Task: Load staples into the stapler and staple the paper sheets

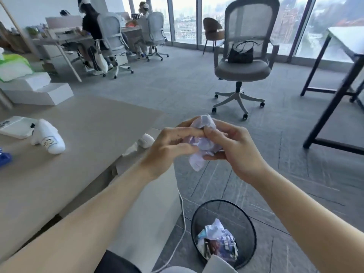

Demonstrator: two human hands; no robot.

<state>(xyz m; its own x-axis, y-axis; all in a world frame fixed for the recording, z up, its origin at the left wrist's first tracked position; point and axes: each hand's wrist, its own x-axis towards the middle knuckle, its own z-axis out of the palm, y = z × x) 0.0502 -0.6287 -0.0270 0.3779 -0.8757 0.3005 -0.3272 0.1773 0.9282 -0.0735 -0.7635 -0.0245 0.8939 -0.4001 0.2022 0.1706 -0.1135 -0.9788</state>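
Note:
Both my hands meet in mid-air over the floor, past the desk's right edge. Between them is a crumpled wad of white paper [203,143]. My left hand [171,146] pinches its left side with curled fingers. My right hand [234,146] grips its right side, thumb on top. Directly below stands a black mesh waste bin [249,225] holding more crumpled paper [215,236]. A blue object [4,157], cut off at the desk's left edge, cannot be identified. No stapler or flat sheets are visible.
The beige desk [82,154] lies at my left with a white controller [49,137], a white tray [14,126] and white boxes [37,91]. A grey office chair [243,62] carrying a black bag stands ahead. A dark table frame [334,91] is at right. People sit at far desks.

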